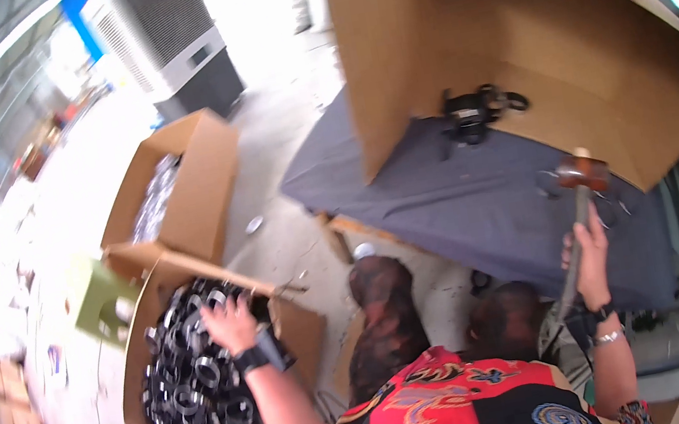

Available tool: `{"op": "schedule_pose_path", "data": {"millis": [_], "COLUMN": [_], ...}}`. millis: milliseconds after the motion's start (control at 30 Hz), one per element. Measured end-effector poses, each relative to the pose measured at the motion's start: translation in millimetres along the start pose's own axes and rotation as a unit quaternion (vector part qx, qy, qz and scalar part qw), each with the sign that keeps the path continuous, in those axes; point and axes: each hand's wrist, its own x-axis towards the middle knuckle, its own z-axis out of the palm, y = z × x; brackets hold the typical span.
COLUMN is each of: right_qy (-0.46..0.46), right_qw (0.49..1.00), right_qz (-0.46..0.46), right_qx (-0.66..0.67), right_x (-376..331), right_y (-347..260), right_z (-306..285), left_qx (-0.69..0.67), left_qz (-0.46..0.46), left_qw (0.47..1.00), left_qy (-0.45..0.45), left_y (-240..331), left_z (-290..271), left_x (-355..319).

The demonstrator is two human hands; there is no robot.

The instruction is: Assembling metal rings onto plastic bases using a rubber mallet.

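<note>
Shirt: red-and-black cloth with bright swirling patterns (476,399), closest of all, above dark patterned trouser legs (387,315) at the near edge of the table.
Left hand: bare, strapped in black at the wrist (230,325), its fingers spread and loose on the pile, grasping nothing I can make out.
Ring pile: many glossy black ring-shaped parts (201,402), heaped inside an open brown cardboard box (133,404); the left hand touches them near the box's far right corner. It stands by the left leg, presumably to keep parts within arm's reach.
Right hand: bare, with a wrist strap and bracelet (591,247), fingers wrapped round the handle of a mallet with a reddish-brown head (584,172). That grip leaves the head free, pointing away from the body over the tabletop's right side; whether it touches the cloth I can't tell.
Tabletop: draped in dark grey cloth (443,195). One black assembly with looped parts (471,114) lies toward its far edge.
Cardboard screen: tall brown folded panels (384,45) around that far side, perhaps to stop pieces scattering.
</note>
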Motion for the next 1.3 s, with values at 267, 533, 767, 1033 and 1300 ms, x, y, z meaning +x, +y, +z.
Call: {"op": "schedule_pose_path", "data": {"millis": [267, 533, 767, 1033, 1300], "right_qy": [-0.044, -0.057, -0.082, -0.071, -0.113], "right_qw": [0.998, 0.995, 0.994, 0.993, 0.991], "right_qz": [-0.046, -0.078, -0.068, -0.084, -0.016], "right_qx": [0.029, 0.005, 0.002, -0.031, -0.073], "right_x": [7, 3, 4, 11, 10], "right_y": [7, 6, 8, 4, 0], "right_z": [-9, -9, -8, -9, -5], "left_qx": [0.377, 0.66, 0.663, 0.538, 0.499], "left_qz": [0.128, 0.212, 0.232, 0.208, 0.154], "left_qw": [0.854, 0.571, 0.607, 0.711, 0.738], "left_qy": [-0.335, -0.44, -0.372, -0.403, -0.427], "left_y": [-120, -278, -315, -224, -198], "left_z": [241, 375, 379, 263, 179], "left_x": [-126, -120, -109, -187, -211]}}
